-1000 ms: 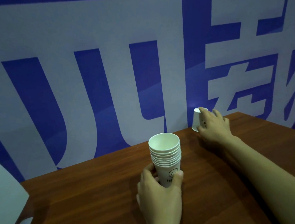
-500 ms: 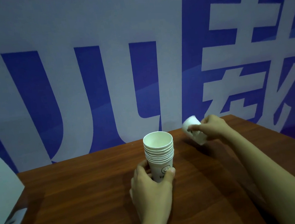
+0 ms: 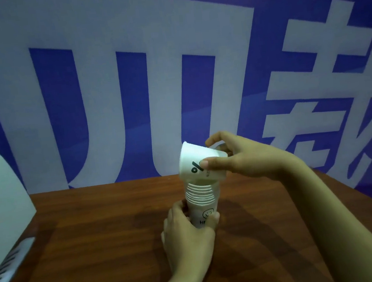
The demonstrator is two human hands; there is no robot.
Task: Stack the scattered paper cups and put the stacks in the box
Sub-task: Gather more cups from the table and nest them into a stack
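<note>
A stack of white paper cups stands upright on the brown wooden table, near its middle. My left hand grips the stack's bottom cup, which bears a smiley face. My right hand pinches a single white paper cup with a black mark between thumb and fingers. That cup hangs tilted just above the top of the stack, its lower end touching or nearly touching the top rim.
A white box stands at the table's left edge, with a printed flap low at the left. A blue wall banner with large white characters runs close behind the table. The table's right edge slants down at the far right.
My right hand lifted the single cup from the far right of the table and carried it left to just over the stack. My left hand kept holding the stack.
</note>
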